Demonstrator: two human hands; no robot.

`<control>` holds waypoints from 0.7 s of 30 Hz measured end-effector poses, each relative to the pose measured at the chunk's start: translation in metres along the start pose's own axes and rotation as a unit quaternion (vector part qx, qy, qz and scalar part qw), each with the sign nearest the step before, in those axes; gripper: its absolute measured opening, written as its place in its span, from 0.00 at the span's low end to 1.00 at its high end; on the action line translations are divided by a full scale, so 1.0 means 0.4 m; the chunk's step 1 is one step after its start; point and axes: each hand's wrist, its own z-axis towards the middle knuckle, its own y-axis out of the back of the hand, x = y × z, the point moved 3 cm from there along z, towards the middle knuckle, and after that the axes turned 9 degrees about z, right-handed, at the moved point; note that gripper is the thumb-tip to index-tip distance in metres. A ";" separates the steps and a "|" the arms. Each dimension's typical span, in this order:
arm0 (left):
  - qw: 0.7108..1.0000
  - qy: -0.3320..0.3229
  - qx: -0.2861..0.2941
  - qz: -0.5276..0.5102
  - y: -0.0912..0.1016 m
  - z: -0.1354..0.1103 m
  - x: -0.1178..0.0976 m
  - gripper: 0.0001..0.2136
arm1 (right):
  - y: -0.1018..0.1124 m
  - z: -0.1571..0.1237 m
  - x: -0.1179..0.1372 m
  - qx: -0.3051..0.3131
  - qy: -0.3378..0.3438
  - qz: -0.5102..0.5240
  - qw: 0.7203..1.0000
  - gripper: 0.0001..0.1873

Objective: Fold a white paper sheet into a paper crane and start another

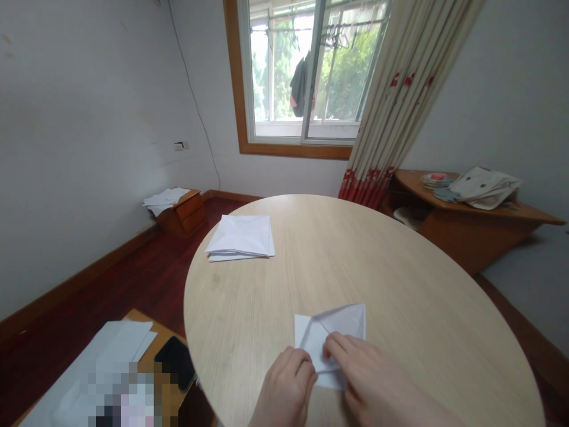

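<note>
A partly folded sheet of white paper (pixel 317 341) lies on the round wooden table (pixel 391 273) near its front edge. One flap at its upper right is raised off the table. With fingers curled, my left hand (pixel 287 379) grips the paper's lower left edge. My right hand (pixel 362 367) is bent over the lower right part, its fingertips pinched on the inner fold; the thumb is mostly hidden beneath the hand. Farther back on the left of the table rests a stack of folded white paper (pixel 242 236).
Left of the table, a low wooden stand (pixel 137 320) bears white sheets (pixel 106 350), a black phone (pixel 175 360) and a blurred-out patch. A small drawer cabinet (pixel 189 213) with papers is by the wall. At right, a wooden desk (pixel 448 222) holds a white bag (pixel 484 187).
</note>
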 end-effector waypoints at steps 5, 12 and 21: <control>1.000 0.025 0.014 -0.003 0.006 0.008 0.009 0.08 | -0.035 0.007 -0.025 0.022 0.008 -0.093 0.995 0.19; 0.996 0.062 0.058 -0.004 0.007 0.010 0.005 0.08 | -0.063 0.020 -0.036 -0.045 0.086 -0.173 0.980 0.17; 0.993 0.080 0.085 -0.025 0.027 0.032 0.015 0.07 | -0.052 0.034 -0.035 -0.041 0.112 -0.174 0.977 0.15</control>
